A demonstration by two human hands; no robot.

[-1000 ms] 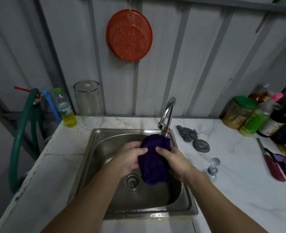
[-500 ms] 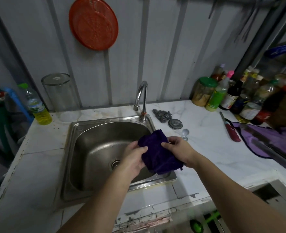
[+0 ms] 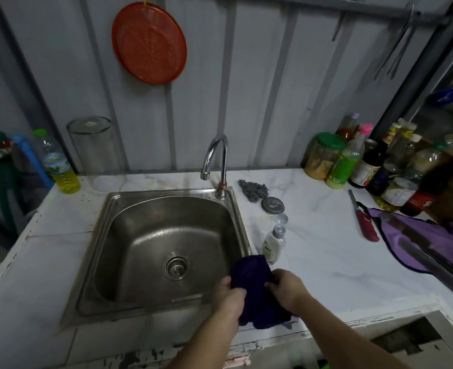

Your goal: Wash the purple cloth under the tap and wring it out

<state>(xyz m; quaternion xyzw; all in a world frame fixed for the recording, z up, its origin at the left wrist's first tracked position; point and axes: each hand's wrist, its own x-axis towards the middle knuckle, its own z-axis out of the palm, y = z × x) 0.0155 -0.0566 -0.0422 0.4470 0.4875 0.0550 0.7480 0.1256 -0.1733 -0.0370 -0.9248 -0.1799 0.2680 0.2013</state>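
The purple cloth (image 3: pixel 252 283) is bunched and held above the front right corner of the sink (image 3: pixel 164 251), overlapping the sink rim and the white countertop (image 3: pixel 326 262). The left hand (image 3: pixel 229 298) grips the cloth's left side with fingers curled round the fabric. The right hand (image 3: pixel 288 288) grips the right side, fingers likewise curled into it. The lower end of the cloth hangs past the counter's front edge.

The tap (image 3: pixel 216 161) stands at the sink's rear right corner, spout over the basin; no stream is visible. The drain strainer (image 3: pixel 176 267) sits in the basin floor.

Just beside the cloth, a small clear bottle (image 3: pixel 273 246) stands on the countertop. Behind it lie a round metal lid (image 3: pixel 272 205) and a steel scourer (image 3: pixel 253 190). A red-handled knife (image 3: pixel 365 222) lies further right, near a lilac cloth (image 3: pixel 419 243). An orange strainer (image 3: pixel 149 42) hangs on the wall
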